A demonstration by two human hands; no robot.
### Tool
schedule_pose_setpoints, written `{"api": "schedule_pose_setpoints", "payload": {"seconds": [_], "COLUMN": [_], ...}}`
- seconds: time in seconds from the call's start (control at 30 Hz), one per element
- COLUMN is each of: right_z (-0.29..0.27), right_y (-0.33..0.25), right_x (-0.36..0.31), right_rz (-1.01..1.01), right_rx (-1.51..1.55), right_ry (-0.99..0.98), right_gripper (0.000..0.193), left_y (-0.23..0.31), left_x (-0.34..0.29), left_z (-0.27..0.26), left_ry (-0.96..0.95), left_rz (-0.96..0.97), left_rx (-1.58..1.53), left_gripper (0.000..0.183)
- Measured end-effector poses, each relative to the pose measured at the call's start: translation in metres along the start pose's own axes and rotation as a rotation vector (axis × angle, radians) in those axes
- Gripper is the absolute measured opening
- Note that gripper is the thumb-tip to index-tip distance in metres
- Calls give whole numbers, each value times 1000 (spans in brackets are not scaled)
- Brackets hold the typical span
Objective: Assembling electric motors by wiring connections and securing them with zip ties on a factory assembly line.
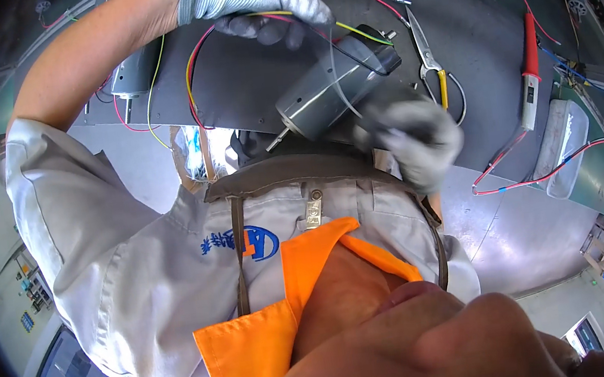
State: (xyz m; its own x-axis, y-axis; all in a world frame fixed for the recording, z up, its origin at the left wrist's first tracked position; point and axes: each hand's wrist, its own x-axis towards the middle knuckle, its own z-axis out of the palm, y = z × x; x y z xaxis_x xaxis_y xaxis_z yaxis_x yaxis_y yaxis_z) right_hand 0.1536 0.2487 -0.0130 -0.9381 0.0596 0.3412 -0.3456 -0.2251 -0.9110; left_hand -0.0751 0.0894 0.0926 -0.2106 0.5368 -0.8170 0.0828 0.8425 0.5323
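The grey cylindrical motor [338,82] is held above the dark tabletop [464,33], close to the person's body. Its long axis runs slanted, with the thin shaft pointing toward the waist and the wired end pointing away. The left hand [256,2], in a grey glove, is beside the wired end, and its fingers [275,30] are closed on the coloured wires [195,58] that come from the motor. The right hand [416,137], also gloved and blurred, is at the near side of the motor body; its fingers seem curled around a thin grey strap [337,78], but I cannot tell this surely. Small pliers [428,60] and a red probe [530,59] lie on the tabletop, right of the motor.
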Motion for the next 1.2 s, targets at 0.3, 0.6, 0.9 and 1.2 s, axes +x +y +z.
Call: {"api": "schedule_pose_setpoints", "payload": {"seconds": [0.3,0.6,0.9,1.2], "right_z": [-1,-9,-12,-25], "right_y": [27,47,37,12], "right_x": [16,22,35,49], "right_rz": [-315,-241,119,269], "right_rx": [-1109,-573,320,194], "right_ry": [-321,29,575,477], "right_gripper": [37,27,37,52], "left_y": [-20,-41,-24,-19], "left_x": [10,51,67,70], "left_z": [12,71,99,102], "left_ry": [28,417,580,652], "left_rz": [2,346,515,477], "left_rx": [-9,-541,-519,-375], "left_gripper": [52,33,20,20]}}
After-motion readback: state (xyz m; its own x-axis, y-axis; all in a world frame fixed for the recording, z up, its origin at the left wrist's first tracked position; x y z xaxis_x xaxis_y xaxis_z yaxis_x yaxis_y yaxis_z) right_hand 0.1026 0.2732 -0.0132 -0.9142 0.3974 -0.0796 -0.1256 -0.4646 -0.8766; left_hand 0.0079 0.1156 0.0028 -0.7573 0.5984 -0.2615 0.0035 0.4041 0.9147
